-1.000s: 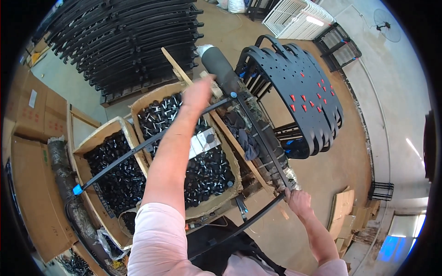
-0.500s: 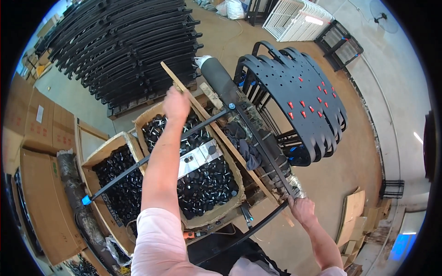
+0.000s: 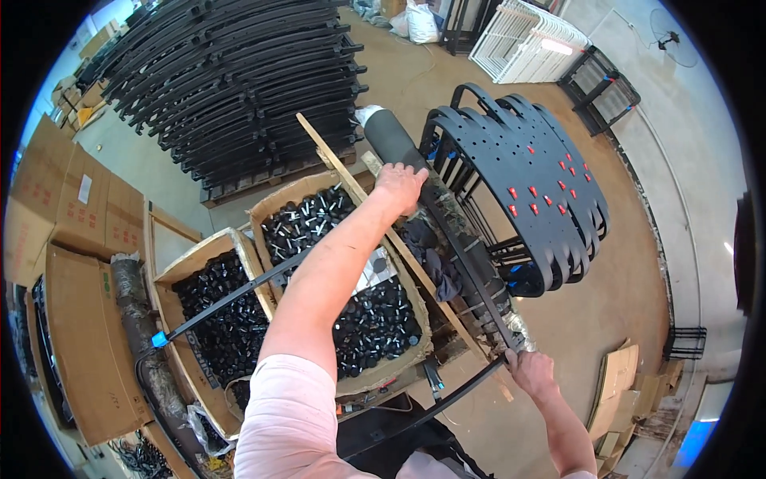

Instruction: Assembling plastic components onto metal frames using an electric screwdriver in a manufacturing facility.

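A black metal frame (image 3: pixel 471 275) of square tube lies in front of me, one arm ending in a blue cap (image 3: pixel 160 339). My left hand (image 3: pixel 401 188) is closed over its far corner, hiding that corner. At the near right corner, my right hand (image 3: pixel 531 374) grips the tube. Under the frame stands a cardboard box (image 3: pixel 425 335) full of black round-headed screw feet (image 3: pixel 375 326). A silver metal piece (image 3: pixel 375 275) lies on them, partly behind my left forearm. Beside the box runs a long wooden strip (image 3: pixel 339 164).
A second box (image 3: pixel 167 279) of black parts stands left. Stacked black frames (image 3: pixel 239 88) rise behind. Curved black panels with red pieces (image 3: pixel 511 152) stand right, past a dark padded roll (image 3: pixel 391 136). Brown cartons (image 3: pixel 80 343) are at far left, flattened cardboard (image 3: pixel 614 383) at lower right.
My left hand has moved right from above the wooden strip to the far corner of the frame. My right hand keeps its grip. The whole view has shifted slightly.
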### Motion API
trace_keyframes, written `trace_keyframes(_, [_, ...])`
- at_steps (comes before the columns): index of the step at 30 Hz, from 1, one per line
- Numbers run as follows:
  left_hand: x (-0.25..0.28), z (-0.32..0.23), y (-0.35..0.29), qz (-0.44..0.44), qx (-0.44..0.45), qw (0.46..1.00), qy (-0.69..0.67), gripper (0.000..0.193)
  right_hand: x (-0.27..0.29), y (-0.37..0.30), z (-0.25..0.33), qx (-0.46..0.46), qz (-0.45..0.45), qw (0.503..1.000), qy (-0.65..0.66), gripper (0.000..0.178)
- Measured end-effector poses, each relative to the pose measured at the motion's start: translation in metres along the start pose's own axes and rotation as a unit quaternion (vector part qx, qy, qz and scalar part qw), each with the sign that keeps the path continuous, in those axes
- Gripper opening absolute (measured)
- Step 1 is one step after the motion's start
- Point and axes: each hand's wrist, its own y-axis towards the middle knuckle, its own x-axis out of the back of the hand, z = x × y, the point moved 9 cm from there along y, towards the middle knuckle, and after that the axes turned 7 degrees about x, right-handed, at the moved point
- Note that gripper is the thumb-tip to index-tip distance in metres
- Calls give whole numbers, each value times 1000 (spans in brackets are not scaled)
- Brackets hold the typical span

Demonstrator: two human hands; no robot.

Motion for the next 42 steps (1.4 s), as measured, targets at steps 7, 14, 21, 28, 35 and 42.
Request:
trace_keyframes(7, [-10, 16, 6, 161, 43, 986, -26, 39, -3, -15, 24, 79, 59, 992, -78, 47])
trace_keyframes(14, [-4, 6, 8, 211, 137, 967, -43, 59, -16, -14, 6, 36, 0, 998, -59, 49])
trace_keyframes(21, [-11, 7, 8, 76, 7, 997, 14, 56, 7, -14, 19, 50, -150, 987, 3, 49])
trace_keyframes(28, [-29, 4, 9, 198, 89, 976, 29, 35, 17, -6, 31, 109, -139, 984, -18, 46])
trace_keyframes(35, [-9, -6, 9, 216, 139, 966, 15, 39, 2, -7, 17, 65, -145, 986, -59, 48])
trace_keyframes(42, [-18, -2, 12, 162, 73, 984, 20, 32, 0, -5, 23, 66, -178, 982, -22, 48])
